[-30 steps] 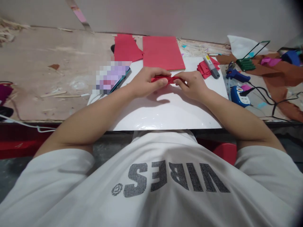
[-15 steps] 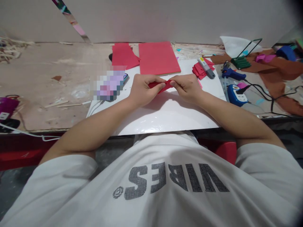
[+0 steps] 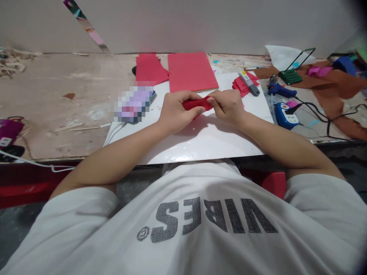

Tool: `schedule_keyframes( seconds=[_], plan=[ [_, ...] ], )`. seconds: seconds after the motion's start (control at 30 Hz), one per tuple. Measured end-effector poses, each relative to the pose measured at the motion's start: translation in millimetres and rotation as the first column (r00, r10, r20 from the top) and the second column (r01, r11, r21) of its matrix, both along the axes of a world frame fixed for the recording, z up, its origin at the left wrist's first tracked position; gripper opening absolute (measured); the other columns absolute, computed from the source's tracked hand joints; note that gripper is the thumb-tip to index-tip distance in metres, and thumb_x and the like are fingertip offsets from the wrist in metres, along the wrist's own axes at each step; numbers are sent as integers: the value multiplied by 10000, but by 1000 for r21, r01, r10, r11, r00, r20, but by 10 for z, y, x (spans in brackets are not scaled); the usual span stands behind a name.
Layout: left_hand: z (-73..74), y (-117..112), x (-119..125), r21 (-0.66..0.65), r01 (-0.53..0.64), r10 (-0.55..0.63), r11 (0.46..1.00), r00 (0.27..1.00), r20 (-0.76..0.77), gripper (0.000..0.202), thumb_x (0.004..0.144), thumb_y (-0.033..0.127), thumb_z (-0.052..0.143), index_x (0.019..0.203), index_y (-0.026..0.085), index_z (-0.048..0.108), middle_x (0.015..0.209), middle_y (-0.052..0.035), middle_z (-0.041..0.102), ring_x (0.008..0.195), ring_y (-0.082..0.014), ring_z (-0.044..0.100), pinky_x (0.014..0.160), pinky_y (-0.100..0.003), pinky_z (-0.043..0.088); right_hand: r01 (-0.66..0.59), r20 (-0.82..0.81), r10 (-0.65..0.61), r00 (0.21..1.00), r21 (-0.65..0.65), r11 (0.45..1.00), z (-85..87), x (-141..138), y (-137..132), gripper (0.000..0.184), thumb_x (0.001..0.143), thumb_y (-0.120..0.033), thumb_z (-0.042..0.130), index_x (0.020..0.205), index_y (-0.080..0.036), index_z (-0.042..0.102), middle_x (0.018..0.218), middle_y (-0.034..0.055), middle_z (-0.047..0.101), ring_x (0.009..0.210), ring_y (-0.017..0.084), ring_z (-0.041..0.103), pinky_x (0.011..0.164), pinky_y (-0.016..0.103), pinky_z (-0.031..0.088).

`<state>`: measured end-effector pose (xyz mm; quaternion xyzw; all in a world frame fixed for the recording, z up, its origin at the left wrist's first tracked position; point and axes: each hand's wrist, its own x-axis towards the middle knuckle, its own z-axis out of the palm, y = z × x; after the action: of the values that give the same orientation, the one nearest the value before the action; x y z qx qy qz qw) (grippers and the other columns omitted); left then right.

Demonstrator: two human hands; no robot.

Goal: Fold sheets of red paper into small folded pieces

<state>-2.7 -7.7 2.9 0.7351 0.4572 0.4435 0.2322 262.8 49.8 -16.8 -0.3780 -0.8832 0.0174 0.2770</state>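
A small piece of red paper (image 3: 197, 103), folded or curled, is held between my two hands above a white board (image 3: 183, 147). My left hand (image 3: 178, 110) pinches its left part between thumb and fingers. At the other end my right hand (image 3: 228, 107) grips it, thumb against the curled fingers. The fingers partly hide the paper, so its full shape cannot be made out. Just beyond my hands lies a stack of red sheets (image 3: 192, 70).
To the left are more red paper (image 3: 149, 68) and a blurred-out phone (image 3: 134, 105). A utility knife (image 3: 249, 83) rests on small red pieces (image 3: 240, 86). Farther right lie a blue glue gun (image 3: 282, 91), a power socket (image 3: 286, 115) with black cable, and brown sheets (image 3: 332, 93).
The red paper has turned between my fingers and shows a broader face. My left thumb has shifted slightly to the right along it. Both hands still hold it.
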Motion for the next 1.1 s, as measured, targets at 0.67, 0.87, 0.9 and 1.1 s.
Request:
schedule_keyframes(
  seconds=[0.67, 0.87, 0.9, 1.1],
  plan=[
    [-2, 131, -96, -50, 33, -34, 998, 999, -26, 472, 885, 454, 1027, 1289, 283, 854, 1262, -116, 936, 1274, -416, 885, 1093, -578, 779, 75, -17, -74, 997, 35, 997, 181, 104, 48, 998, 1311, -869, 113, 1379, -226, 873, 1123, 189, 900, 1113, 394, 861, 985, 516, 605],
    [6, 173, -121, -99, 65, -63, 993, 998, 25, 336, 865, 387, 989, 1147, 236, 887, 1084, -104, 897, 1100, -410, 889, 986, -602, 793, 126, -41, -126, 991, 8, 992, 194, 108, 54, 999, 1296, -891, 105, 1373, -249, 867, 1066, 179, 862, 1060, 400, 843, 985, 538, 601],
    [8, 176, -114, -106, 71, -68, 992, 997, 38, 353, 857, 381, 991, 1162, 231, 894, 1100, -109, 903, 1106, -414, 892, 985, -600, 795, 127, -56, -126, 990, -1, 992, 191, 100, 56, 1013, 1288, -905, 99, 1360, -250, 869, 1056, 179, 858, 1048, 400, 840, 981, 545, 610],
    [9, 144, -63, -83, 82, -74, 993, 992, 101, 387, 928, 465, 1010, 1238, 256, 910, 1173, -109, 934, 1193, -428, 904, 1012, -605, 815, 2, -440, -97, 893, -212, 977, 94, -33, 154, 1066, 1100, -1215, 301, 1122, -291, 834, 908, 108, 785, 916, 345, 794, 889, 553, 711]
  ],
)
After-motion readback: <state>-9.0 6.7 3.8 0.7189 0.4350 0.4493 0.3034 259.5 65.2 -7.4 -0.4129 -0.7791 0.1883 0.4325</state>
